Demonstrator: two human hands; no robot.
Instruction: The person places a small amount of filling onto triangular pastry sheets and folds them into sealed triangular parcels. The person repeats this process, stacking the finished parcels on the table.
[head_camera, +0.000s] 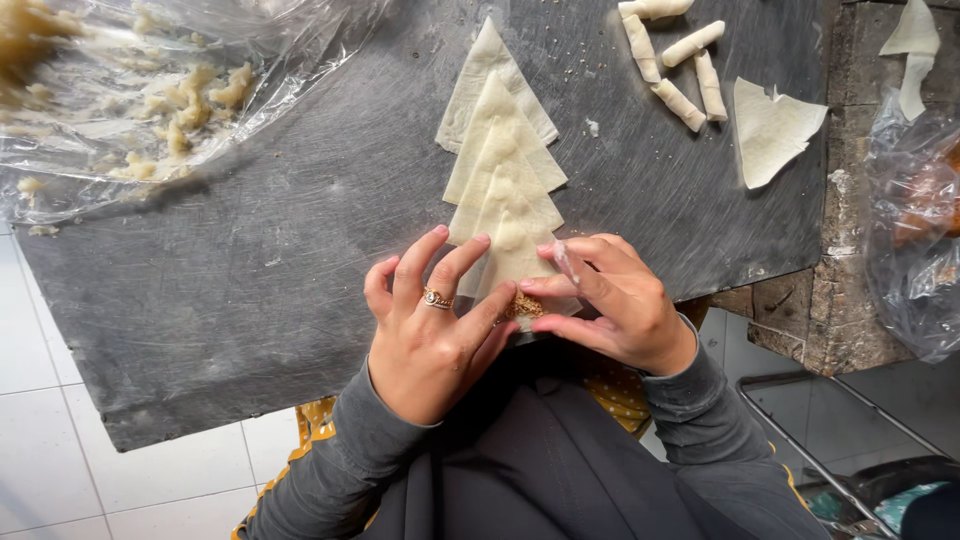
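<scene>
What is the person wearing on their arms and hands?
Both arms are covered by long dark grey sleeves reaching the wrists. The left hand wears a gold-coloured ring on one finger. The right hand is bare, with no ring showing.
</scene>
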